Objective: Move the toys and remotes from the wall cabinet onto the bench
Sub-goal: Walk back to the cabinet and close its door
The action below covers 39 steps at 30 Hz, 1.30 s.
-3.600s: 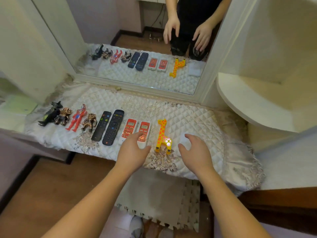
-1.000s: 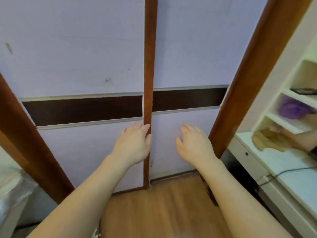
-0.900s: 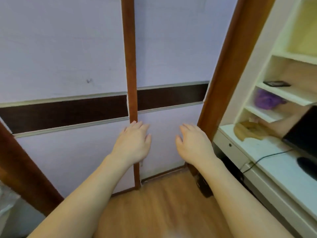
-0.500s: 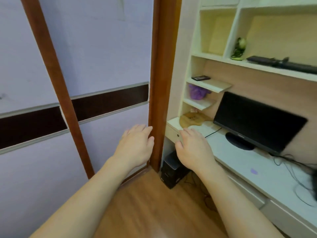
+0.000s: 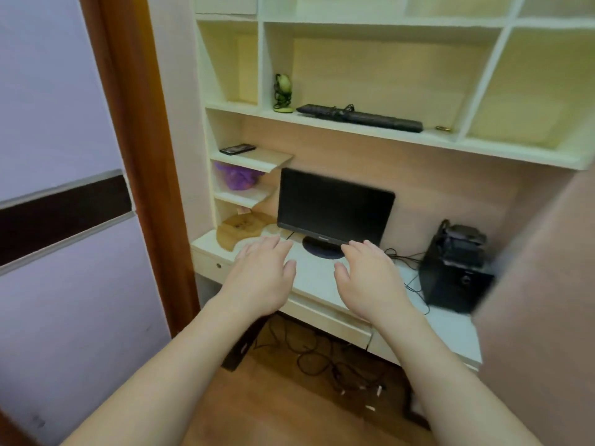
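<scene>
Left hand (image 5: 260,278) and right hand (image 5: 370,278) hover over the desk (image 5: 315,275), fingers relaxed and holding nothing. The next reach should probably go up into the wall cabinet (image 5: 231,106). A dark handset (image 5: 237,149) lies on the small left shelf. A green toy figure (image 5: 282,91) stands in the wide compartment, beside a long black corded device (image 5: 359,116). Mind that cord. The bench is out of view.

Both bare forearms reach forward from the bottom of the view, side by side and a little apart. The left hand (image 5: 262,278) and the right hand (image 5: 370,278) are held palm down with fingers relaxed and close together, thumbs turned inward. Neither hand holds anything.
</scene>
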{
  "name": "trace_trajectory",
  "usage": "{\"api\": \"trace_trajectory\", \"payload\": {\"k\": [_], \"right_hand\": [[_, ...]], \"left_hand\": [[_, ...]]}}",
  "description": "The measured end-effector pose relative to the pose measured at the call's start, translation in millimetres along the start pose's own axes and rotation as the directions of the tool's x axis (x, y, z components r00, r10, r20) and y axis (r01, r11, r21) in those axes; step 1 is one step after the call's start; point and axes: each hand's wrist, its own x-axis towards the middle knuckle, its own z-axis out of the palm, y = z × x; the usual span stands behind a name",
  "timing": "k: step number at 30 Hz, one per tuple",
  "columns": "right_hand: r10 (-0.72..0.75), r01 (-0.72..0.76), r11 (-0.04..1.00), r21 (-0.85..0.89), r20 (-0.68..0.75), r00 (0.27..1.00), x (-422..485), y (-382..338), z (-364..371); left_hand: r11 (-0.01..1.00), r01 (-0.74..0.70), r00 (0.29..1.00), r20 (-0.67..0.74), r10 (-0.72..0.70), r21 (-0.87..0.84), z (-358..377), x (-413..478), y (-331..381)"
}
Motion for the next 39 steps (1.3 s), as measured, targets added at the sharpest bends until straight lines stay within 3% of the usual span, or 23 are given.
{"api": "trace_trajectory", "payload": {"k": [9, 21, 29, 39], "right_hand": [[0.249, -0.260, 0.962, -0.081, -0.121, 0.961, -3.8, 64.2, -25.1], [0.484, -0.528, 0.839, -0.134, -0.262, 0.835, -4.3, 117.1, -74.2], [0.496, -0.572, 0.805, -0.159, -0.351, 0.794, 5.1, 165.5, -137.5], [0.307, -0.488, 0.846, -0.214, -0.554, 0.774, 45.7, 245.4, -238.9]], "left_hand": [[0.968, -0.245, 0.969, 0.030, 0.247, -0.046, 24.0, 68.8, 46.4], [0.846, -0.522, 0.851, 0.007, 0.526, -0.105, 24.5, 145.1, 105.7], [0.793, -0.599, 0.800, -0.104, 0.591, -0.112, 6.7, 199.4, 167.2], [0.764, -0.643, 0.734, -0.322, 0.598, -0.050, -30.7, 279.9, 275.4]]}}
